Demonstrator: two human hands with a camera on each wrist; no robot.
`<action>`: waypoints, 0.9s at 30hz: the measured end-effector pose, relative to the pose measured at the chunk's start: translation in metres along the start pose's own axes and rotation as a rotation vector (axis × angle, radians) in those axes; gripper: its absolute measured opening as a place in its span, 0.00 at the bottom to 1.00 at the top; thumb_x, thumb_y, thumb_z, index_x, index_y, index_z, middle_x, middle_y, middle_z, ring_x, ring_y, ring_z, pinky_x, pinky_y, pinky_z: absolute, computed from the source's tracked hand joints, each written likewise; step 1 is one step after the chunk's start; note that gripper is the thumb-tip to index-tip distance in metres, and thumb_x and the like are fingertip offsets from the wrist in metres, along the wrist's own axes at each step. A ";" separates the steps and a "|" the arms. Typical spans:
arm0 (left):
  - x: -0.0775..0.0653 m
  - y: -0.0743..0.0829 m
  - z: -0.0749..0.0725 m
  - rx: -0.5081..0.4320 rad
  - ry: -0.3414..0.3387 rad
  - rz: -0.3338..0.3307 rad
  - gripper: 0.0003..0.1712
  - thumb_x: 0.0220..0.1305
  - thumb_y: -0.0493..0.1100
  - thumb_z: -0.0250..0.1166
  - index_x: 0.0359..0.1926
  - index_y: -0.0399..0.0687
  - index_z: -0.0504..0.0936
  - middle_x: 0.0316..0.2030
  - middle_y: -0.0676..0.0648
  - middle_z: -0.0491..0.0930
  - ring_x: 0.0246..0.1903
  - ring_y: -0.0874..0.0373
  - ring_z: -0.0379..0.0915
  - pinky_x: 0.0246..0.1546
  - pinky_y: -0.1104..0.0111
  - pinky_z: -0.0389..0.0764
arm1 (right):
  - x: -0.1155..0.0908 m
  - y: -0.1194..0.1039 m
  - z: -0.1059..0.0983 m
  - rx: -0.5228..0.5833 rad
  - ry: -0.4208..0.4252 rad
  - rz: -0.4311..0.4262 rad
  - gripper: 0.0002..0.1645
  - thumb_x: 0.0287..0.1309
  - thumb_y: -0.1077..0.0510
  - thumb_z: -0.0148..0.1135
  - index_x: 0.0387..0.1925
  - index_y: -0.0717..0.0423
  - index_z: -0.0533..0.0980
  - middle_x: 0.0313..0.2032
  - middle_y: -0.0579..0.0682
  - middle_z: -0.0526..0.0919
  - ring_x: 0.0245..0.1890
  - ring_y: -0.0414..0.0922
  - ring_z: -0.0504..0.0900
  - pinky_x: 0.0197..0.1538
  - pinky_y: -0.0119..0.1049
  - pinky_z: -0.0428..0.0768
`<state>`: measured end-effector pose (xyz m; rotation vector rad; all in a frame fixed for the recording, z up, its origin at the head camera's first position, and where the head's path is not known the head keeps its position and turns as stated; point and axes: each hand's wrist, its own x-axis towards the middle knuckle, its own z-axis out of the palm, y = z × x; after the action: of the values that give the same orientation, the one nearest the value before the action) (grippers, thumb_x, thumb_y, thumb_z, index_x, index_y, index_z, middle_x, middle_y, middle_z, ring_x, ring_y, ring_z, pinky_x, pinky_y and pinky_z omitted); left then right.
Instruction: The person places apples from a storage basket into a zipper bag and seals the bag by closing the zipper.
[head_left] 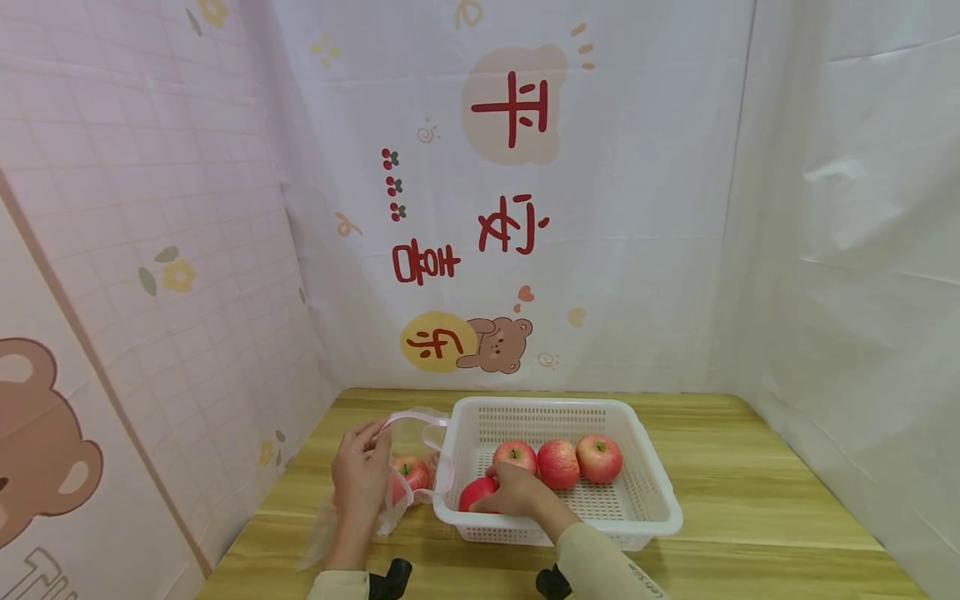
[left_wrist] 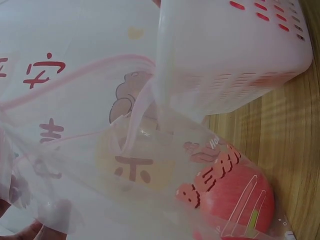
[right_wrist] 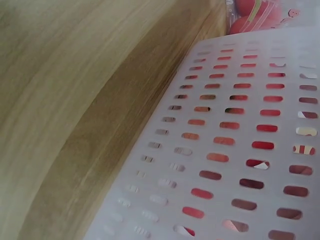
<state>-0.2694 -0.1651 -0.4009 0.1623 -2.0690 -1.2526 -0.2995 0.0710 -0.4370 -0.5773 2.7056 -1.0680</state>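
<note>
The left hand's [head_left: 358, 475] fingers pinch the clear bag's [head_left: 408, 433] rim; only the left wrist view shows its red lettering [left_wrist: 207, 175]. Film blurs the bagged apples [head_left: 414, 472] on the surface [head_left: 750, 483]. In the white basket's [head_left: 555, 527] near left corner, the right hand's [head_left: 520, 492] fingers grasp a half-covered red apple [head_left: 472, 494]; three more apples [head_left: 558, 463] sit farther right. In the right wrist view, the slotted wall [right_wrist: 220, 150] hides that grasp.
</note>
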 end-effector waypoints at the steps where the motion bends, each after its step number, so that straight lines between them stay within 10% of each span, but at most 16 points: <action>1: 0.000 0.000 0.000 -0.002 0.001 0.002 0.14 0.69 0.41 0.62 0.48 0.38 0.87 0.49 0.42 0.81 0.43 0.49 0.80 0.36 0.65 0.79 | 0.000 0.000 0.000 -0.006 0.005 0.001 0.37 0.49 0.49 0.76 0.56 0.67 0.73 0.48 0.56 0.81 0.49 0.54 0.79 0.55 0.55 0.76; 9: 0.001 0.000 0.002 0.004 -0.009 -0.007 0.14 0.69 0.42 0.62 0.48 0.38 0.87 0.50 0.42 0.80 0.43 0.48 0.79 0.37 0.62 0.78 | 0.003 0.006 0.002 0.027 0.074 0.051 0.37 0.47 0.47 0.77 0.54 0.63 0.76 0.46 0.55 0.81 0.46 0.54 0.78 0.52 0.55 0.77; 27: 0.004 -0.003 0.002 -0.003 0.010 0.016 0.13 0.67 0.40 0.64 0.47 0.38 0.88 0.49 0.42 0.81 0.41 0.50 0.80 0.34 0.66 0.78 | 0.011 0.010 -0.003 0.583 0.420 0.280 0.47 0.53 0.42 0.73 0.65 0.67 0.68 0.60 0.65 0.73 0.56 0.60 0.74 0.58 0.54 0.74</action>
<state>-0.2743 -0.1669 -0.4023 0.1504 -2.0558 -1.2434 -0.3128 0.0747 -0.4417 0.1344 2.4657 -1.9440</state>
